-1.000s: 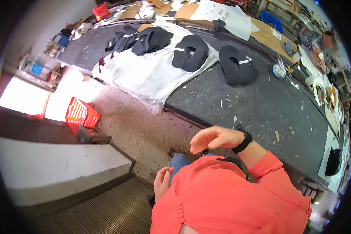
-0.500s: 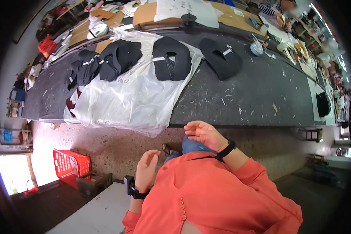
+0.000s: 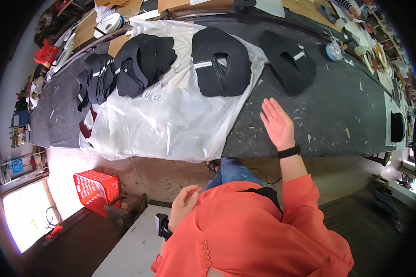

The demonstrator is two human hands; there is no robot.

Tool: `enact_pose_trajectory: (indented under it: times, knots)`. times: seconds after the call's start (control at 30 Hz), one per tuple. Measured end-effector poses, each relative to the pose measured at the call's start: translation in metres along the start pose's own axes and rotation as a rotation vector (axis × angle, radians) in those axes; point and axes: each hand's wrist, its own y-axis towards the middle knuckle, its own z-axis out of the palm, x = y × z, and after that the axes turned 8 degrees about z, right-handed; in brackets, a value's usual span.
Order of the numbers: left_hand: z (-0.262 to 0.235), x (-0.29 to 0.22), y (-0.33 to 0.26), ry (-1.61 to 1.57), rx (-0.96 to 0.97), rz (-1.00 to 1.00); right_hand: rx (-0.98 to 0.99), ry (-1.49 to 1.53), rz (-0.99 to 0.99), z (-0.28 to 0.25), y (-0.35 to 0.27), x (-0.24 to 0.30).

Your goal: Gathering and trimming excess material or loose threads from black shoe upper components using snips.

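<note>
My right hand (image 3: 278,125) is stretched out flat over the dark worktable (image 3: 333,111), empty, fingers straight. Nearest to it is a stack of black fabric pieces (image 3: 276,55) with a white strip across its opening. Left of that, another black stack (image 3: 203,83) with a centre opening and a white strip rests on a clear plastic sheet (image 3: 166,124). My left hand (image 3: 185,201) hangs close to my waist, its fingers loosely bent, thumb apart, with nothing visible in it. More black fabric pieces (image 3: 145,60) and a smaller tagged bundle (image 3: 99,78) lie at the left.
A red plastic basket (image 3: 97,187) stands on the floor at the left. White tape rolls (image 3: 108,24) and a bluish-white roll (image 3: 333,51) are along the table's far side. Light scraps dot the tabletop. A black bundle (image 3: 396,127) lies at the right end.
My right hand has reached forward from my waist to above the table, its fingers straightening. My left hand has stayed low near my body. The view has shifted closer to the table.
</note>
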Motion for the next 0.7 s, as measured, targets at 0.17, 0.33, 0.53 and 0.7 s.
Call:
enact_pose_trajectory:
  times: [0.17,0.33,0.53,0.7]
  knots:
    - [-0.015,-0.012,0.022,-0.006,-0.092,-0.061,-0.026,-0.029,-0.043,0.029,0.074,0.015]
    - [-0.017,-0.018,0.045,-0.049,-0.139,-0.132,-0.024,-0.037,-0.020,0.033,0.128,0.024]
    - [-0.008,-0.029,0.064,-0.062,-0.129,-0.256,-0.104,-0.042,0.046,0.031,0.157,0.023]
    - [-0.015,-0.030,0.085,-0.043,-0.066,-0.228,-0.158,-0.062,0.034,0.026,0.166,0.017]
